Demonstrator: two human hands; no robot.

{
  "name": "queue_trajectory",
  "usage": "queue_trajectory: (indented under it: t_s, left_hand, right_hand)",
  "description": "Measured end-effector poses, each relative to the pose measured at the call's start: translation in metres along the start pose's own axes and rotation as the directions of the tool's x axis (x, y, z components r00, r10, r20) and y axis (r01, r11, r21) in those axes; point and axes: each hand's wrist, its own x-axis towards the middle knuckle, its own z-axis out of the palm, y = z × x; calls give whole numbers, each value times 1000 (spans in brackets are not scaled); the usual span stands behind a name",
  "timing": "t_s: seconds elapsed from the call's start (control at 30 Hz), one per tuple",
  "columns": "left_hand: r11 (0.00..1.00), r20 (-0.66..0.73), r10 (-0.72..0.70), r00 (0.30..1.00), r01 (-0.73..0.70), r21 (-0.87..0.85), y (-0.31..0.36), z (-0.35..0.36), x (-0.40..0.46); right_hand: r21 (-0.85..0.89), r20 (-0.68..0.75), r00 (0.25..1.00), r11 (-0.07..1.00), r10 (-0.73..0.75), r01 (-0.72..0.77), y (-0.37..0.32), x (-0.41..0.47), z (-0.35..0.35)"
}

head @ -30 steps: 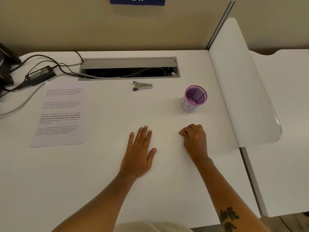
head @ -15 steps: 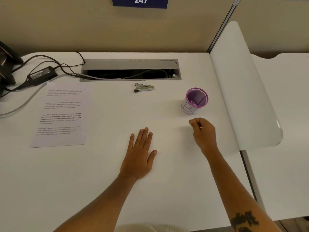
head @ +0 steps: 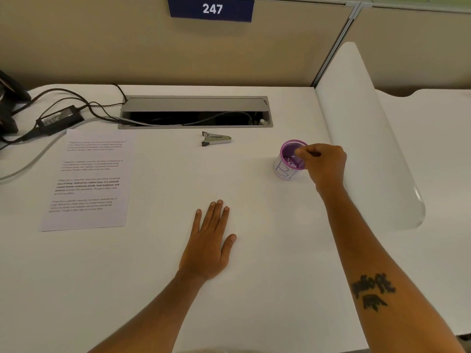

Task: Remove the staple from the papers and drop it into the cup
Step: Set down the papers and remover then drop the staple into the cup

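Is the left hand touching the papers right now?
Apart. The head view shows the left hand lying flat on the desk, with a stretch of bare white desk between it and the papers.

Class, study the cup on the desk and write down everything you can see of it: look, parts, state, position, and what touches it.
The cup is a small round container standing upright on the white desk, to the right of the staple remover. Its rim and inside look purple; the outer wall is white with blue pen marks. Small pale specks lie on its bottom. The right hand is beside it, its pinched fingertips over the open mouth; whether they touch the rim, or hold a staple, cannot be told. Nothing else touches it.
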Motion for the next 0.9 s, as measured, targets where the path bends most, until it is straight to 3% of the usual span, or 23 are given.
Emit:
queue_trajectory:
  t_s: [0.37,0.7,0.9]
  left_hand:
    - [1000,11,1,1000,-1,12,0,-1,0]
    - [1000,12,-1,1000,1,17,0,-1,0]
    - [1000,6,-1,1000,1,26,1,0,0]
  right_hand:
    - [12,-7,999,999,37,-36,2,4,-5]
    - [256,8,996,963,89,-88,15,-67,-6]
    - [43,95,985,988,141,-145,60,-128,23]
